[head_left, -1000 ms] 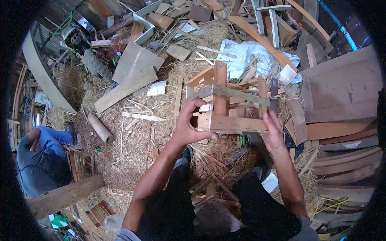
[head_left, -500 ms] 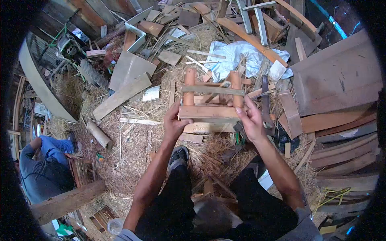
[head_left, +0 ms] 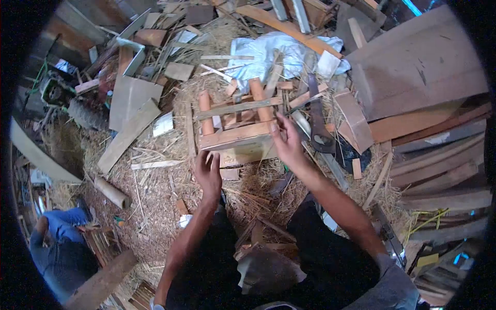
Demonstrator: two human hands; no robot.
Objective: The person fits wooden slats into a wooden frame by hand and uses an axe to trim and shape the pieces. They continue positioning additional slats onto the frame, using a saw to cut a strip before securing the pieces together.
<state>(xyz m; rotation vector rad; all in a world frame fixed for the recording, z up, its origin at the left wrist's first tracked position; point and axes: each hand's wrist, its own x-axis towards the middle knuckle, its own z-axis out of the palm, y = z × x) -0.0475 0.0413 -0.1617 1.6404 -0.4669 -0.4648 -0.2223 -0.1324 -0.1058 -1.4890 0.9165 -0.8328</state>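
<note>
A small wooden stool-like frame (head_left: 238, 136) is tilted above the littered floor in front of me. Two rounded legs and a thin cross slat (head_left: 237, 108) join its thicker board. My right hand (head_left: 289, 142) grips the board's right end, with fingers on the near corner. At the lower left corner, my left hand (head_left: 208, 173) has its fingers slightly apart, close under the edge; whether they touch the wood is hard to see. To the right of the frame lies a handsaw (head_left: 320, 124) with a dark handle.
Straw, shavings and offcuts cover the floor. A white sack (head_left: 279, 59) lies beyond the frame, and a large panel (head_left: 413, 77) leans at right. Stacked planks (head_left: 439, 186) line the right side. Another person (head_left: 62, 253) sits at lower left beside a log (head_left: 106, 279).
The wooden frame has shifted left in view and tilted, its right end higher. My left hand has loosened from its end and dropped lower; my right hand keeps hold. The camera view has turned right.
</note>
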